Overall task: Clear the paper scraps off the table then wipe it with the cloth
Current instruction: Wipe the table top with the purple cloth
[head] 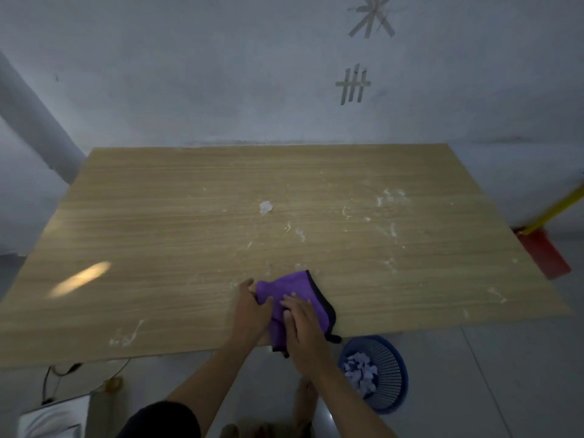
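A purple cloth [292,287] with a dark hem lies bunched at the near edge of the wooden table [158,216], one corner hanging over the edge. My left hand [251,306] grips the cloth's left side. My right hand [301,324] rests flat on top of it, fingers spread. A small white crumpled scrap [265,207] lies near the table's middle. White smears and streaks mark the tabletop, mostly on the right half. On the floor below the table's near edge stands a blue basket [384,352] holding several pale paper scraps [360,373].
The table stands against a grey wall with tape marks. A red dustpan [545,256] with a yellow handle leans at the right. Cables [60,374] lie on the tiled floor at the lower left, next to a white object [52,418]. My feet show under the near edge.
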A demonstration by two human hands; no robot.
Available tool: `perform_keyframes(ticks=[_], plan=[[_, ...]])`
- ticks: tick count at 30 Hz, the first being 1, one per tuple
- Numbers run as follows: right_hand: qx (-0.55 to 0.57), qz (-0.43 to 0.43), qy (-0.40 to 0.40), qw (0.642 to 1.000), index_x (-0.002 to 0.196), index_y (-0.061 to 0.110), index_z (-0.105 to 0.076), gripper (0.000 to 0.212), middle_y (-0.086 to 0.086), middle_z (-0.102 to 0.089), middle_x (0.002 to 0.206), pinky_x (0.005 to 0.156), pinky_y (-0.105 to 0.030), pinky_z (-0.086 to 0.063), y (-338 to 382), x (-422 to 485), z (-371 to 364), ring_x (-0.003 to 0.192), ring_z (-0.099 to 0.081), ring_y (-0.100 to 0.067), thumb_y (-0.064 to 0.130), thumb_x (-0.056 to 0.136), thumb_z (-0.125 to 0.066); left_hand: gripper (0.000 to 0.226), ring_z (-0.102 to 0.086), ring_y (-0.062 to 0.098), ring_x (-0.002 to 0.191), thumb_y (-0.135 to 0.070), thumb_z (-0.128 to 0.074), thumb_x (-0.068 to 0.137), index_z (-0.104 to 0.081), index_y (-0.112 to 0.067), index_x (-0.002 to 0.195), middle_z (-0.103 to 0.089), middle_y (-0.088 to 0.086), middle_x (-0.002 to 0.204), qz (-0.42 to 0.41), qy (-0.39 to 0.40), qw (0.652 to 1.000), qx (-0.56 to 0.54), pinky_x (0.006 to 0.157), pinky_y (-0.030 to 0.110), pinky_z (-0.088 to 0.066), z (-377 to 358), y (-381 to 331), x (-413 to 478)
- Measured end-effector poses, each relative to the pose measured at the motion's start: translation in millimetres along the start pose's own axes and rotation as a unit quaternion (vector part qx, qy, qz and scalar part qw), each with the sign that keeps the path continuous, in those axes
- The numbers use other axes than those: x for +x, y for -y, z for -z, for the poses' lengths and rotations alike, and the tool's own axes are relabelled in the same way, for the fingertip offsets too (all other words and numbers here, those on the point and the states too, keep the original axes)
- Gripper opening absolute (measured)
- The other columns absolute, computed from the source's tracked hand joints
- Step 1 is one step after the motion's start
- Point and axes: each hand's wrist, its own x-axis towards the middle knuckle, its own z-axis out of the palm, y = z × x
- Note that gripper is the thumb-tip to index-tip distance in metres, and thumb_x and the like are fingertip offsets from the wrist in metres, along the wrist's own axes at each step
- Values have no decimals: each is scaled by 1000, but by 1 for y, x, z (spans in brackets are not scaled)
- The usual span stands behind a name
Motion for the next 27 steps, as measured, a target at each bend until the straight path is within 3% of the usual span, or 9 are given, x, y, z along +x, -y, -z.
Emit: perform_keyframes(ticks=[2, 4, 7, 9, 12, 15, 21, 24, 27], plan=[[57, -37, -44, 997, 121, 20, -54, 51, 10, -47, 130, 110, -14, -22, -5, -2, 13, 130, -31, 3, 48, 96, -20, 45, -58, 27, 86, -7, -56, 86, -39, -5, 127, -60, 16, 107, -9, -43, 999, 8, 77, 33, -44, 6, -4, 8], [58, -61, -82, 993, 117, 18, -55, 46, 11, -46, 128, 106, -10, -25, -16, -5, 24, 126, -33, 7, 46, 96, -24, 41, -54, 35, 105, -11, -56, 85, -44, -7, 124, -57, 18, 118, -36, -134, 987, 85, 89, 44, -43, 14, -7, 16], [53, -101, -88, 990, 120, 16, -54, 51, 10, -45, 128, 107, -18, -29, -35, -11, 35, 122, -37, 2, 48, 94, -24, 46, -40, 41, 120, -22, -52, 85, -44, -5, 127, -45, 22, 131, -108, -206, 950, 207, 100, 51, -33, 13, -4, 18], [49, -119, -79, 988, 122, 16, -53, 54, 9, -45, 129, 106, -18, -28, -44, -14, 38, 122, -39, -3, 50, 92, -23, 58, -44, 43, 118, -42, -41, 81, -45, -4, 126, -47, 23, 130, -147, -181, 939, 253, 99, 51, -36, 0, 2, 12], [37, -120, -85, 988, 119, 16, -56, 53, 5, -52, 125, 101, -10, -27, -47, -10, 41, 117, -43, -4, 49, 93, -23, 86, -46, 43, 121, -66, -31, 75, -44, 0, 128, -49, 25, 131, -111, -130, 945, 280, 101, 54, -36, -34, 10, 4], [46, -133, -101, 985, 117, 17, -56, 50, 6, -53, 119, 98, -6, -29, -46, 0, 47, 113, -45, -3, 46, 93, -24, 104, -33, 45, 132, -79, -22, 72, -36, 1, 136, -37, 28, 142, -75, -120, 942, 305, 110, 55, -19, -67, 11, 8], [73, -137, -139, 978, 112, 18, -60, 36, 3, -59, 114, 92, -3, -33, -65, 17, 59, 108, -48, 5, 35, 95, -33, 90, -17, 30, 139, -69, -33, 73, -28, -12, 142, -31, 17, 149, -191, -57, 904, 379, 113, 40, 2, -98, -9, 40], [87, -128, -156, 976, 108, 22, -61, 29, 3, -61, 109, 90, -5, -36, -74, 31, 66, 106, -50, 8, 29, 95, -37, 62, -20, 19, 138, -52, -37, 81, -37, -27, 138, -39, 3, 146, -296, 2, 879, 375, 113, 31, -2, -117, -23, 62], [96, -118, -180, 972, 105, 25, -61, 25, 7, -60, 107, 91, -9, -38, -82, 45, 85, 106, -53, 3, 27, 95, -39, 49, -33, 17, 136, -40, -36, 83, -43, -32, 132, -44, -2, 143, -310, -27, 900, 304, 111, 28, -11, -130, -42, 87]])
